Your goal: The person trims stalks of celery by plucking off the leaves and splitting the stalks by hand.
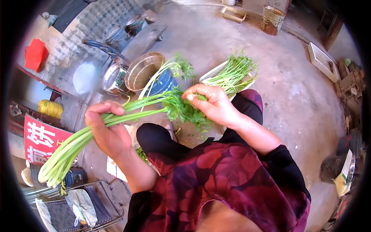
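Note:
Long green celery stalks (73, 149) lie across my left hand (110, 129), whose fingers wrap round them; the pale root ends point to the lower left. The leafy tops (181, 108) reach toward the middle of the view. There my right hand (210, 102) pinches at the leaves, its thumb and index finger pressed together at the upper edge of the foliage. Past my knees, a white basket (210, 73) holds thin green stalks (235, 71). Other leafy stalks (154, 77) lean over a blue bucket (164, 83), left of the basket.
A large brown bucket (145, 71) and a paint-stained bucket (114, 77) stand at the upper left, near a cart (145, 40). Left lie a red sign (44, 137) and a chair (100, 199). A rusty bucket (272, 19) and wooden frame (233, 14) are at the top.

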{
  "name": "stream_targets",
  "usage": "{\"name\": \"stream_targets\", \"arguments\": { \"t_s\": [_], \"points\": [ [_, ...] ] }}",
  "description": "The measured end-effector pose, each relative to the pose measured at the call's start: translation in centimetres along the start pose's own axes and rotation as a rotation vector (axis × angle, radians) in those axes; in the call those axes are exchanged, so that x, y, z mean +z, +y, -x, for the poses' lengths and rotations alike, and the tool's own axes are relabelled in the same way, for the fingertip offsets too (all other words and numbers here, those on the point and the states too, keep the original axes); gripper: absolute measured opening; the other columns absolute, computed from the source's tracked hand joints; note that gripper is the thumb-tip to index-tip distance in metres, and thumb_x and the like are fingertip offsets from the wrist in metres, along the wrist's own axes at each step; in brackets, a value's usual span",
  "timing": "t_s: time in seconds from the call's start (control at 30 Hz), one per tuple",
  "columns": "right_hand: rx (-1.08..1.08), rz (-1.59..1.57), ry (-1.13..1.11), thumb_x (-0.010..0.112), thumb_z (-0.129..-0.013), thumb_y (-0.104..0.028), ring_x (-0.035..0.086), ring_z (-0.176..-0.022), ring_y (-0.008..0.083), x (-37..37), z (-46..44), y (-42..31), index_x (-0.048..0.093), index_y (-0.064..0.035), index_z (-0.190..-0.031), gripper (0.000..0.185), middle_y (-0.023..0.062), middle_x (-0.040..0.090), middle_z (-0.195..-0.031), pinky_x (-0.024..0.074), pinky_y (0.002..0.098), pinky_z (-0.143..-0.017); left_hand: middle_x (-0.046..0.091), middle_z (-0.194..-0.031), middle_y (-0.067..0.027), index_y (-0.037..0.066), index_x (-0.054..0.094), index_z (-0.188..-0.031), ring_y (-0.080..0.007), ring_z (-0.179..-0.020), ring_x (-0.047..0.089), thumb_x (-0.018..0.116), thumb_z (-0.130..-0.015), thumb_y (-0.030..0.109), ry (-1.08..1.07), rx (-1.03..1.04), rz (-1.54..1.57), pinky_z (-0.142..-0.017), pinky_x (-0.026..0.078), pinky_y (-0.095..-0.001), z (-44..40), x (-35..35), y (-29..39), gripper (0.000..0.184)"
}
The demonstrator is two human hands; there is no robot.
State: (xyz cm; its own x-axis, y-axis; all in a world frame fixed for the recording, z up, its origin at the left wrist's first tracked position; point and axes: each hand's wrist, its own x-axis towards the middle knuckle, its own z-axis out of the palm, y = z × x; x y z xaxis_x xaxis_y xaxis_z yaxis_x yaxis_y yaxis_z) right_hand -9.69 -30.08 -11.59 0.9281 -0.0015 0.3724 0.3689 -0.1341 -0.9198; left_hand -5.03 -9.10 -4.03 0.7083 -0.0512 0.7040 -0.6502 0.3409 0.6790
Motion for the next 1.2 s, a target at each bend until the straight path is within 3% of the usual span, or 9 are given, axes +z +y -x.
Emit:
{"name": "stream_targets", "arguments": {
  "t_s": [0.13,0.27,0.37,0.47,0.77,0.87,0.97,1.07,1.2],
  "points": [
    [0.003,0.288,0.096,0.064,-0.073,-0.031,0.058,-0.067,0.0251,1.2,-0.4,-1.0,0.060,-0.0040,-0.086,0.030,0.0139,0.059,-0.075,0.0448,0.0315,-0.059,0.051,-0.065,-0.0103,0.001,0.053,-0.082,-0.0190,-0.065,0.046,0.040,-0.090,0.034,-0.106,0.003,-0.004,-0.062,0.035,-0.0285,0.5,0.8,0.0,0.035],
    [0.062,0.016,0.048,0.064,-0.073,-0.021,0.059,-0.069,0.0253,2.0,-1.0,-0.7,0.061,-0.0041,-0.086,0.021,0.0121,0.059,-0.076,0.0455,0.0323,-0.057,0.050,-0.065,-0.0105,0.001,0.052,-0.082,-0.0191,-0.064,0.046,0.041,-0.089,0.033,-0.132,0.038,-0.029,-0.061,0.036,-0.0285,0.7,0.9,0.1,0.035],
    [-0.369,0.251,0.205,0.064,-0.072,-0.008,0.055,-0.060,0.0162,2.1,-1.6,0.5,0.060,-0.0020,-0.090,0.019,0.0089,0.057,-0.072,0.0430,0.0252,-0.054,0.050,-0.064,-0.0110,0.000,0.052,-0.082,-0.0194,-0.063,0.047,0.042,-0.089,0.032,-0.112,0.039,-0.048,-0.062,0.036,-0.0287,0.9,0.7,0.2,0.034],
    [-0.359,0.528,0.228,0.063,-0.069,-0.011,0.058,-0.065,0.0245,2.1,-1.3,-0.3,0.061,-0.0075,-0.091,0.023,0.0081,0.056,-0.072,0.0463,0.0329,-0.055,0.050,-0.064,-0.0114,0.000,0.052,-0.081,-0.0196,-0.063,0.047,0.043,-0.089,0.031,-0.086,0.042,-0.082,-0.063,0.037,-0.0291,0.9,0.4,-0.1,0.033],
    [-0.369,0.653,0.127,0.061,-0.064,-0.004,0.057,-0.064,0.0251,1.0,-1.9,-0.9,0.060,-0.0038,-0.087,0.023,0.0099,0.056,-0.070,0.0461,0.0330,-0.055,0.051,-0.062,-0.0104,0.001,0.052,-0.080,-0.0185,-0.061,0.049,0.044,-0.088,0.030,-0.023,0.039,-0.135,-0.063,0.039,-0.0295,1.6,0.5,-0.5,0.031],
    [-0.409,0.785,0.448,0.058,-0.064,-0.010,0.058,-0.068,0.0281,-1.1,-3.3,4.9,0.058,-0.0059,-0.079,0.016,0.0113,0.059,-0.075,0.0477,0.0345,-0.058,0.051,-0.064,-0.0098,0.002,0.054,-0.081,-0.0188,-0.064,0.048,0.043,-0.088,0.033,0.015,0.112,-0.037,-0.065,0.037,-0.0294,1.2,-1.5,0.5,0.034],
    [0.043,0.214,0.323,0.058,-0.073,-0.013,0.054,-0.062,0.0124,-3.5,-2.9,7.1,0.058,-0.0039,-0.080,0.011,0.0041,0.057,-0.069,0.0438,0.0270,-0.057,0.050,-0.065,-0.0092,0.004,0.057,-0.081,-0.0174,-0.063,0.045,0.039,-0.089,0.035,0.039,0.162,0.037,-0.061,0.035,-0.0286,0.3,-2.7,1.7,0.037],
    [0.243,-0.280,0.239,0.056,-0.081,-0.017,0.046,-0.065,0.0055,-3.3,-2.4,6.3,0.056,-0.0054,-0.076,0.012,-0.0026,0.053,-0.069,0.0390,0.0221,-0.058,0.049,-0.064,-0.0089,0.003,0.057,-0.085,-0.0155,-0.057,0.039,0.034,-0.091,0.035,-0.036,0.108,0.171,-0.052,0.029,-0.0260,-0.6,-4.2,1.3,0.041],
    [0.145,-0.363,0.049,0.056,-0.083,-0.018,0.047,-0.067,0.0056,-4.1,-2.4,2.9,0.058,-0.0052,-0.080,0.013,-0.0003,0.055,-0.071,0.0400,0.0216,-0.062,0.047,-0.062,-0.0076,0.003,0.057,-0.083,-0.0130,-0.053,0.031,0.033,-0.091,0.037,-0.098,-0.049,0.392,-0.050,0.026,-0.0232,-0.8,-5.1,0.1,0.043]
  ]
}}
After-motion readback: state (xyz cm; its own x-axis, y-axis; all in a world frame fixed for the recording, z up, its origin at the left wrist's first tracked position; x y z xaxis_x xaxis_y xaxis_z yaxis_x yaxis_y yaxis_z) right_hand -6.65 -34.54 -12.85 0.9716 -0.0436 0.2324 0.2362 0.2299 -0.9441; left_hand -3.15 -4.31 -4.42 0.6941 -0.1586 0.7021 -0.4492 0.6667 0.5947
